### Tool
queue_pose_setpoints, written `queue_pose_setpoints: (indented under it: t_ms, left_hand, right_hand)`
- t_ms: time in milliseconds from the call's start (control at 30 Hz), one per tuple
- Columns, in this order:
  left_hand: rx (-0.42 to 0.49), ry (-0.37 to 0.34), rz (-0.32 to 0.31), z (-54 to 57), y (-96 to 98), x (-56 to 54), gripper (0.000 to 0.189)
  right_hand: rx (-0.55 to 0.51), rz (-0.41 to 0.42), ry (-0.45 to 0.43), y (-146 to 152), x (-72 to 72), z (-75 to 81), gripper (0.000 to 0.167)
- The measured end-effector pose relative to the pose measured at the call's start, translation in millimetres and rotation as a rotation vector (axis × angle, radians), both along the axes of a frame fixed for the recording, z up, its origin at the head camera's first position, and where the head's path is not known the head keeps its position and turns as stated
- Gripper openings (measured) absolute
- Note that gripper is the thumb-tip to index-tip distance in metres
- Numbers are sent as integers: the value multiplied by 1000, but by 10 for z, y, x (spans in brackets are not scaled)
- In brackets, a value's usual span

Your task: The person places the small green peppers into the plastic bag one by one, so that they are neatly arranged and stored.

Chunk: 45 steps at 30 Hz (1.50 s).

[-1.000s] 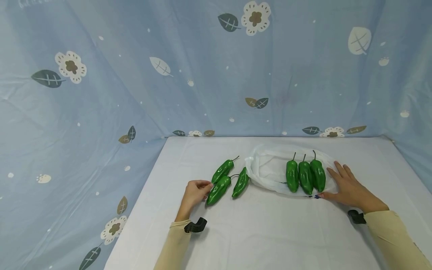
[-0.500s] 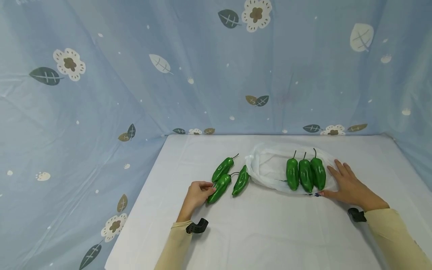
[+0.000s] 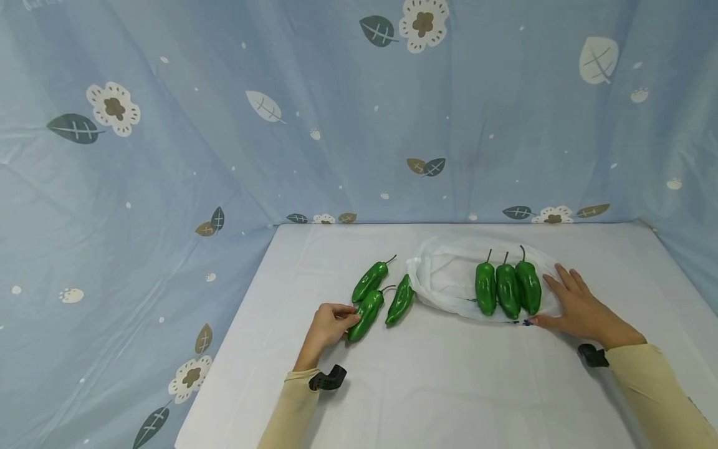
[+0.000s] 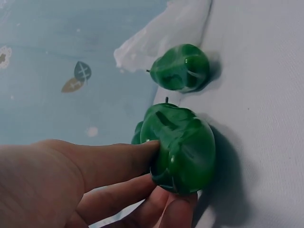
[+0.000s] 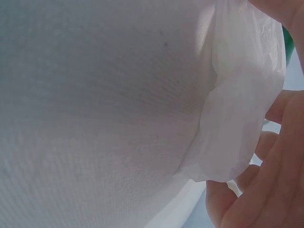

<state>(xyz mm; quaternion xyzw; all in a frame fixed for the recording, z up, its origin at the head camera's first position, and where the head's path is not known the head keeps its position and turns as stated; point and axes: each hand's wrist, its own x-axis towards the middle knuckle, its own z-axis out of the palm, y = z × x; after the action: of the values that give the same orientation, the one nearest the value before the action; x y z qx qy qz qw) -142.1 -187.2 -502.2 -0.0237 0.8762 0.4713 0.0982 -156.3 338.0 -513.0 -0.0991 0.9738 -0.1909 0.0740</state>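
Between thumb and fingers, my left hand (image 3: 328, 325) pinches the lower end of a green pepper (image 3: 367, 317). In the left wrist view that pepper (image 4: 187, 147) is large, with the thumb on one side and fingertips underneath. Two more green peppers lie close by: one just behind it (image 3: 370, 282), the other to its right (image 3: 400, 302), against the left end of a white plastic bag (image 3: 434, 296). Three peppers (image 3: 508, 293) lie side by side at the bag's right part, stems pointing away. My right hand (image 3: 586, 315) rests with spread fingers at the bag's right end.
A white cloth (image 3: 449, 386) covers the table. Blue patterned curtain (image 3: 336, 125) hangs behind and on the left. Each wrist carries a black camera mount, seen on the left one (image 3: 328, 378) and the right one (image 3: 592, 356).
My left thumb and fingers have come further over the pepper and grip it; its lower end has shifted slightly right. The right hand and the bag stay put.
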Motion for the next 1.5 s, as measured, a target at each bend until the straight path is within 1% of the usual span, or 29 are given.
queue_pose_setpoints:
  t_ms: [167,367,500,767,933,1200,1333,1500]
  left_hand:
    - [21,-26,-11,3,-9,15,27]
    - [71,-73,0,12,-20,29,28]
    - [91,-81,8,2,-29,40,28]
    - [182,-81,27,10,-21,63,31]
    - [239,-84,42,45,-12,69,33]
    - [316,-86,37,107,6,65,35]
    - [341,-93,46,128,25,61,35]
    - [363,-102,72,157,60,51,34]
  right_hand:
    - [12,1,-1,-4,-8,-2,116]
    - [21,-5,-8,-8,2,4,117]
    - [27,-5,-4,-11,3,13,117]
    - [21,-3,5,-13,0,10,117]
    - [17,-8,-9,-15,6,6,117]
    - [18,-9,0,-15,7,8,118]
    - [11,-11,-10,-12,11,9,118]
    - [7,-9,-12,-15,10,11,117]
